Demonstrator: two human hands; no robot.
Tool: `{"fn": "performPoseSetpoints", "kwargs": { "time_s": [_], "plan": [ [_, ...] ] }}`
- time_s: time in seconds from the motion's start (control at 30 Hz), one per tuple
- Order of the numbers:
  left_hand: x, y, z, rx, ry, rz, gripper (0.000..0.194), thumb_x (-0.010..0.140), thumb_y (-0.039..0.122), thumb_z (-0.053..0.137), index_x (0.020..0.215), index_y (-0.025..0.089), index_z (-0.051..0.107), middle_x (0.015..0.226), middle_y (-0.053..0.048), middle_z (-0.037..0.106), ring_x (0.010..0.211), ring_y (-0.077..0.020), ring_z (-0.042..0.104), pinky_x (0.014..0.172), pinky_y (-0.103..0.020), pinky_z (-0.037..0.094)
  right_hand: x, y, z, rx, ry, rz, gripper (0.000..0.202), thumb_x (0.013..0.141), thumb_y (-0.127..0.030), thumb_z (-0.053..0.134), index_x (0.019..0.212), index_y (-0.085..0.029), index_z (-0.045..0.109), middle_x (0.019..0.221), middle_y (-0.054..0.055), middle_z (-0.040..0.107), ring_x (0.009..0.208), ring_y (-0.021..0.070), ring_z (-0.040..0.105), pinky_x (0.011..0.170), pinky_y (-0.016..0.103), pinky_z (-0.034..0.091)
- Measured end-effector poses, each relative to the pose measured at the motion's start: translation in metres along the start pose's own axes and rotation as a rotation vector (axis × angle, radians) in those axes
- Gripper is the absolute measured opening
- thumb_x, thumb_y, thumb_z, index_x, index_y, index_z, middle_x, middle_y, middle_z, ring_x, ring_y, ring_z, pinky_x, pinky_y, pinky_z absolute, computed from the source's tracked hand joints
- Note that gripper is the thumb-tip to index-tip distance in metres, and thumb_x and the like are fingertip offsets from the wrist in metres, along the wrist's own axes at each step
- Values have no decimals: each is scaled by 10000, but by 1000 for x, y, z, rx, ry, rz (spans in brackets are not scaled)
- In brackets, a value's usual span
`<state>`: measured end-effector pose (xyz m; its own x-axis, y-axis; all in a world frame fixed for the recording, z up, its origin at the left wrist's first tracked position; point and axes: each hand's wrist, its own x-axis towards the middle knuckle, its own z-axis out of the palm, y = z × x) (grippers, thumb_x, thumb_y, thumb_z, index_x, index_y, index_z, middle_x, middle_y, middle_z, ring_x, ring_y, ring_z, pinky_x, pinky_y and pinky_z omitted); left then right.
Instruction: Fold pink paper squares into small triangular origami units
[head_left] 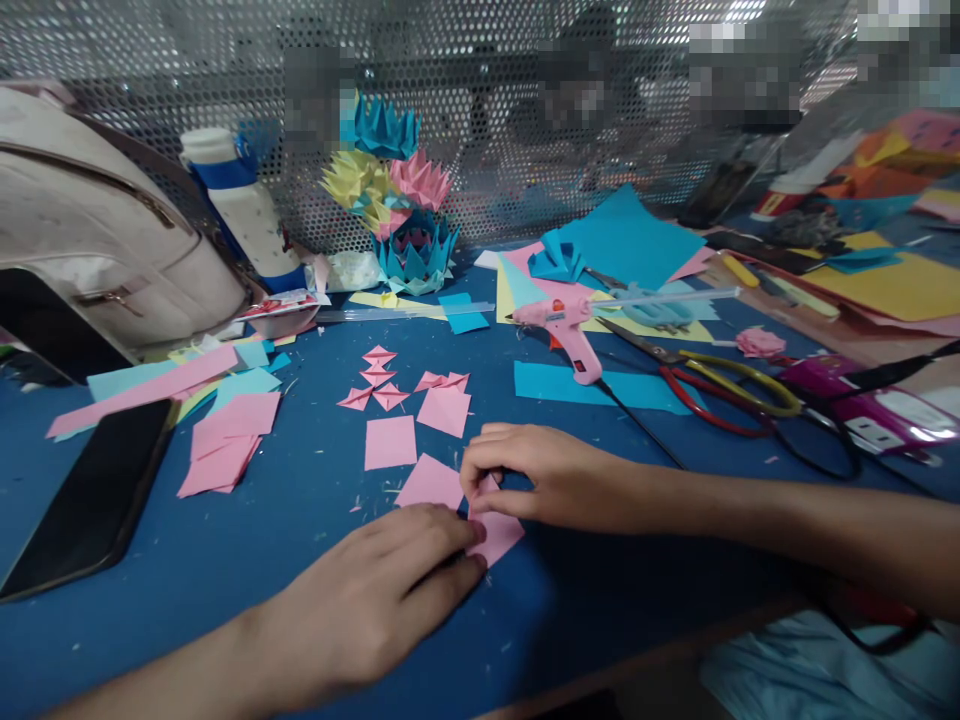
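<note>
A small pink paper square [501,540] lies on the blue table between my hands. My right hand [536,475] pinches its upper edge between thumb and fingertips. With its fingers closed together, my left hand [390,580] presses on the same paper's left side. Just behind my left fingers lies another pink square [430,483]; a flat pink square [390,443] and one more [444,411] are farther back. Several small folded pink pieces [377,376] rest beyond them. To the left sits a stack of pink squares [225,440].
A pink glue gun [566,330] with its cable, large scissors [720,385] and a blue strip [622,388] lie behind my right hand. A phone [90,495] is at left. Paper flowers [414,250], a bottle [244,210] and a bag [97,220] stand at the back.
</note>
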<state>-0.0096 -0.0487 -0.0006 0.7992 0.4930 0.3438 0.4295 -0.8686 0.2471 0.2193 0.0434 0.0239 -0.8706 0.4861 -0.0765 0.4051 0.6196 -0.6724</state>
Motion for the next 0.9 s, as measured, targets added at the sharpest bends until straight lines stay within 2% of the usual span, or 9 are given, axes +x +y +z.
{"fn": "performPoseSetpoints", "kwargs": {
  "time_s": [0.13, 0.27, 0.47, 0.67, 0.77, 0.9],
  "plan": [
    [0, -1, -1, 17, 18, 26, 358, 1068, 140, 307, 1326, 78, 547, 1261, -134, 650, 1152, -233, 597, 999, -346, 507, 6, 3, 3, 41, 28, -22, 64, 917, -154, 628, 941, -200, 664, 946, -2, 681, 933, 163, 566, 774, 259, 393],
    [2, -5, 2, 77, 46, -24, 362, 1052, 132, 329, 1326, 64, 555, 1228, -130, 666, 1131, -259, 591, 994, -426, 491, 8, 8, 6, -2, 62, -38, 80, 903, -205, 678, 983, -202, 671, 955, -7, 687, 916, 155, 575, 776, 258, 398],
    [-3, -5, 8, 230, 63, -7, 345, 1033, 116, 378, 1277, 79, 620, 1205, -95, 688, 1129, -251, 583, 1074, -422, 365, 7, 18, 5, -69, 166, -43, 26, 884, -203, 705, 879, -194, 682, 877, -19, 700, 863, 137, 587, 734, 243, 400],
    [-5, 0, 10, 297, 75, -51, 361, 1034, 145, 386, 1283, 116, 645, 1265, -92, 681, 1164, -256, 580, 1091, -422, 302, 1, 25, 7, -210, 304, -298, 92, 954, -220, 630, 893, -199, 696, 880, -20, 728, 836, 129, 585, 777, 271, 401],
    [-3, 0, 10, 301, 88, -56, 352, 1026, 155, 410, 1271, 122, 659, 1245, -91, 694, 1154, -255, 589, 1102, -414, 292, -1, 29, 5, -320, 255, -444, 214, 1029, -245, 492, 961, -202, 691, 976, -6, 735, 897, 139, 587, 776, 299, 396],
    [-5, -1, 10, 291, 92, -50, 340, 1013, 153, 435, 1255, 115, 670, 1237, -101, 698, 1157, -259, 591, 1119, -415, 286, -1, 34, 1, -442, 203, -594, 348, 1081, -192, 327, 1048, -180, 674, 1069, 2, 730, 956, 133, 597, 728, 305, 402]
  ]
}}
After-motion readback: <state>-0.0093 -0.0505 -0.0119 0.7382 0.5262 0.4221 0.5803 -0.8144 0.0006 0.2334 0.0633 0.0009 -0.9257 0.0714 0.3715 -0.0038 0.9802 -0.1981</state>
